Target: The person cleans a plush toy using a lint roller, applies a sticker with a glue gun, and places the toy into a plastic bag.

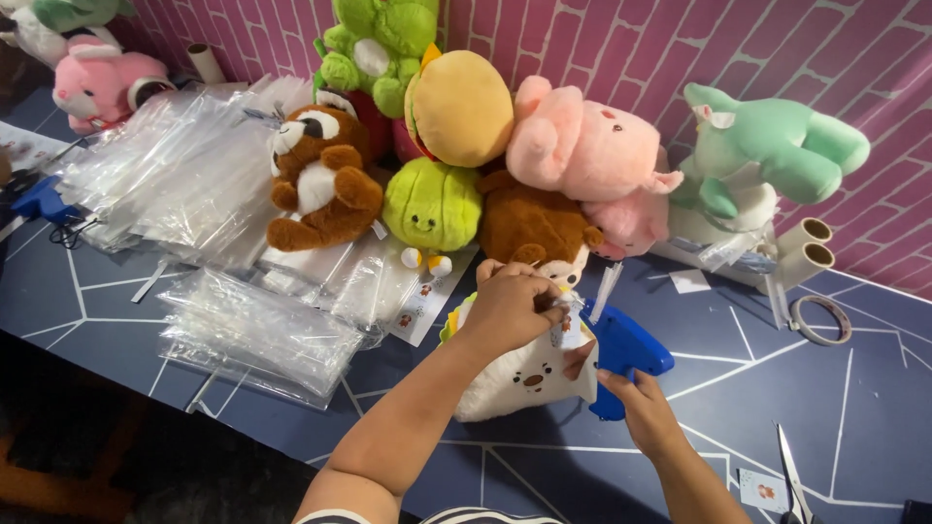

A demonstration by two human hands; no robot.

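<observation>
A white plush toy (519, 380) with a small brown nose lies on the dark blue table (854, 408) in front of me. My left hand (510, 306) rests on top of it and pinches a small paper tag (566, 328) against it. My right hand (641, 408) grips the handle of a blue tagging gun (626, 349), whose tip points at the tag and the toy.
A heap of plush toys lines the pink brick wall: a brown one (320, 180), a green round one (432, 206), a pink one (582, 146), a mint one (767, 146). Clear plastic bags (257, 335) lie left. Tape ring (820, 318) and scissors (791, 475) lie right.
</observation>
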